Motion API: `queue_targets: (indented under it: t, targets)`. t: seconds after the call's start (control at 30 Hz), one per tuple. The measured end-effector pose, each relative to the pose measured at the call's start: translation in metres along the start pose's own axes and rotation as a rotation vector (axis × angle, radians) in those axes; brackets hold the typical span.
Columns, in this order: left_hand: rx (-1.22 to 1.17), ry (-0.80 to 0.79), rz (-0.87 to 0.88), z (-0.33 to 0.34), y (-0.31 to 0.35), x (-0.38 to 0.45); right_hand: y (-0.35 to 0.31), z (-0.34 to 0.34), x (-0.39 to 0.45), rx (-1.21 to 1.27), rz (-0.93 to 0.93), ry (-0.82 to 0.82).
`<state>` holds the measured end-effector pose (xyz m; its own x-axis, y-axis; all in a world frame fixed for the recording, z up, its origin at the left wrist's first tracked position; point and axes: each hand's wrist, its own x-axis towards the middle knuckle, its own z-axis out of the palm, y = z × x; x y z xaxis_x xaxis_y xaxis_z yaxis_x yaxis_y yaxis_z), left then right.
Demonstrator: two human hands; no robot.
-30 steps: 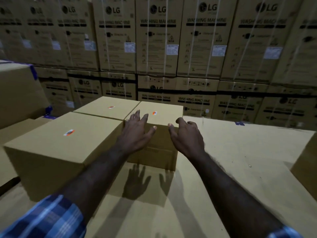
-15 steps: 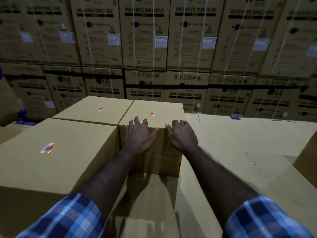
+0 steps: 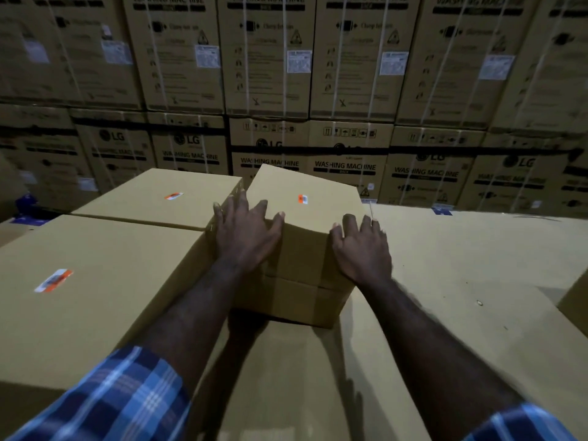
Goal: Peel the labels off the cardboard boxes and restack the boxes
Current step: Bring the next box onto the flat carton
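Note:
A plain cardboard box point(image 3: 321, 198) sits in the middle, turned at an angle, with its near edge raised off the surface. A small orange label point(image 3: 302, 199) is stuck on its top. My left hand point(image 3: 245, 237) grips its near left corner, fingers spread over the top edge. My right hand point(image 3: 362, 253) grips the near right corner, fingertips hooked over the top. Two more boxes stand to the left: a far one point(image 3: 143, 202) with an orange label point(image 3: 173, 196), and a near one point(image 3: 111, 297) with an orange and white label point(image 3: 53, 280).
The boxes rest on a broad flat cardboard surface point(image 3: 461, 281). A wall of strapped LG washing machine cartons point(image 3: 346, 74) closes off the back. Part of another box point(image 3: 577, 300) pokes in at the right edge.
My hands went from reaching toward the middle box to gripping its near corners. The box has turned away from the far-left box and its near edge has lifted.

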<state>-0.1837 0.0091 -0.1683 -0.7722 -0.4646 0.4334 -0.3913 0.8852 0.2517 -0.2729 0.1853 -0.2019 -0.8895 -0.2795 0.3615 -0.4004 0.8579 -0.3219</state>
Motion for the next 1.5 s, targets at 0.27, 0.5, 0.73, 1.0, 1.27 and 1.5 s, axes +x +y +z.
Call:
queue_targets:
  t: [0.27, 0.5, 0.73, 1.0, 1.27, 1.5]
  targets:
    - [-0.477, -0.038, -0.153, -0.004, 0.025, 0.003, 0.027, -0.009, 0.003, 0.31, 0.151, -0.097]
    - [-0.531, -0.036, -0.079, -0.022, 0.043, -0.011, 0.037, -0.043, -0.012, 0.403, 0.184, 0.0]
    - [-0.627, 0.029, -0.043, -0.064, 0.088, -0.037, 0.053, -0.126, -0.026, 0.292, 0.13, 0.148]
    - [-0.647, 0.11, 0.05, -0.1, 0.157, -0.078, 0.096, -0.202, -0.068, 0.125, 0.099, 0.313]
    - [-0.591, 0.083, 0.099, -0.105, 0.241, -0.162, 0.187, -0.256, -0.138, 0.077, 0.096, 0.329]
    - [-0.581, 0.032, 0.073, -0.09, 0.333, -0.265, 0.29, -0.292, -0.218, 0.066, 0.089, 0.273]
